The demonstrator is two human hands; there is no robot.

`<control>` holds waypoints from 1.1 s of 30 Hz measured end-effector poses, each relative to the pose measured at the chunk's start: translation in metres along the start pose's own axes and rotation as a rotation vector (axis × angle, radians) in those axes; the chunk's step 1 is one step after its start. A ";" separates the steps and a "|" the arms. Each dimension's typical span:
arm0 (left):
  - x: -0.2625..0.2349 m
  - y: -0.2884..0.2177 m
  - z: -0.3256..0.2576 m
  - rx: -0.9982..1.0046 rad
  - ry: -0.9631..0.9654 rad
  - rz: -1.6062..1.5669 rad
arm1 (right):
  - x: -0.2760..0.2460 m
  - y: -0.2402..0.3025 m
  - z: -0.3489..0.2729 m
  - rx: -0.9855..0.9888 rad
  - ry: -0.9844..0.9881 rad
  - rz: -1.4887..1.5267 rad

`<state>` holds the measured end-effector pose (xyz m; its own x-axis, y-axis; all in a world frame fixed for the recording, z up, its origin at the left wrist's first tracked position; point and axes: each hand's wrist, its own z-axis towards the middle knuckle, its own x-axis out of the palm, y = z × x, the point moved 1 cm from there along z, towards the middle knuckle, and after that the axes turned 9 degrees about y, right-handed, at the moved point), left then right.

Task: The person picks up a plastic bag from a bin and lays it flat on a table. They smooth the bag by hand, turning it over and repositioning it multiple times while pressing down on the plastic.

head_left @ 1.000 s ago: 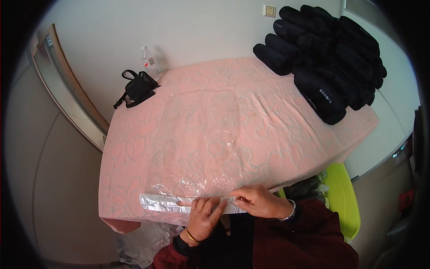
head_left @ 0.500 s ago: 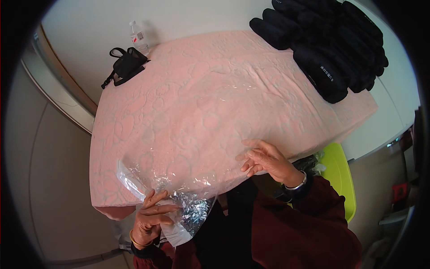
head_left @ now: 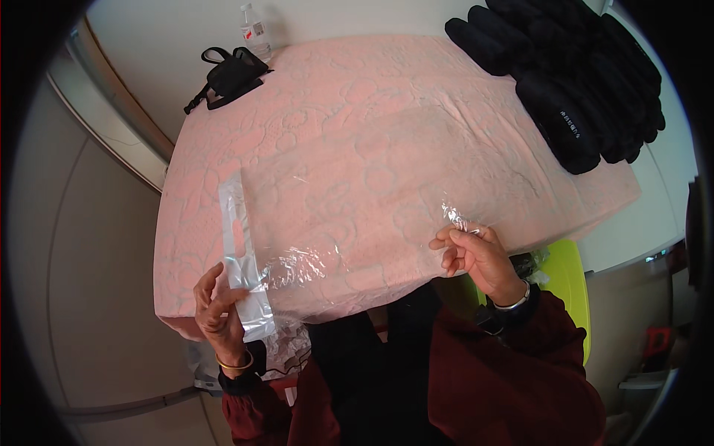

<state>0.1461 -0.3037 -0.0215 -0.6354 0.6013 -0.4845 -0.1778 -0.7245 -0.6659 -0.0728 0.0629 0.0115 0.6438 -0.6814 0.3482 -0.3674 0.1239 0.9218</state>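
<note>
A large clear plastic bag (head_left: 301, 267) with a white handle strip (head_left: 236, 256), which has a cut-out slot, lies spread over the pink patterned cloth. My left hand (head_left: 221, 305) is at the strip's near part, thumb against it and the other fingers spread apart. On the right, my right hand (head_left: 480, 256) pinches the bag's film between thumb and fingers near the table's front edge; creases glint just above the fingertips. The film's far outline is hard to see against the cloth.
The pink cloth (head_left: 335, 97) covers the table. Several black padded rolls (head_left: 565, 134) are piled at the far right. A black strapped pouch (head_left: 232, 76) and a clear bottle (head_left: 254, 33) stand at the far left. A lime-green bin (head_left: 569, 290) sits below the right edge.
My left hand has moved up with the white strip, which now stretches flatter across the cloth's left side. The crumpled film near my lap is drawn out. My right hand has closed on the film.
</note>
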 end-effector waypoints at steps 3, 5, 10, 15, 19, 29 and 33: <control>0.000 0.000 -0.006 -0.186 -0.053 -0.147 | -0.009 -0.001 -0.007 -0.058 -0.081 0.056; -0.008 -0.011 -0.011 -0.518 -0.079 -0.379 | -0.014 -0.002 -0.010 -0.045 -0.060 0.082; 0.018 -0.057 0.005 -0.241 0.104 0.005 | -0.010 -0.001 -0.015 0.019 -0.034 0.025; 0.033 -0.069 0.021 0.175 0.354 0.538 | -0.009 0.011 -0.020 0.084 -0.013 0.099; 0.029 -0.058 0.030 0.135 0.553 0.443 | -0.005 0.012 -0.035 0.274 0.217 -0.124; 0.008 -0.020 0.046 0.000 0.471 0.325 | 0.087 0.053 -0.023 -0.802 0.393 -0.829; 0.018 -0.027 0.053 0.049 0.505 0.334 | 0.118 0.075 -0.039 -1.212 0.379 -0.897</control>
<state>0.0995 -0.2912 0.0176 -0.2294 0.4154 -0.8802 -0.0721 -0.9091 -0.4102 0.0017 0.0196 0.1287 0.5422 -0.6568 -0.5241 0.8399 0.4055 0.3607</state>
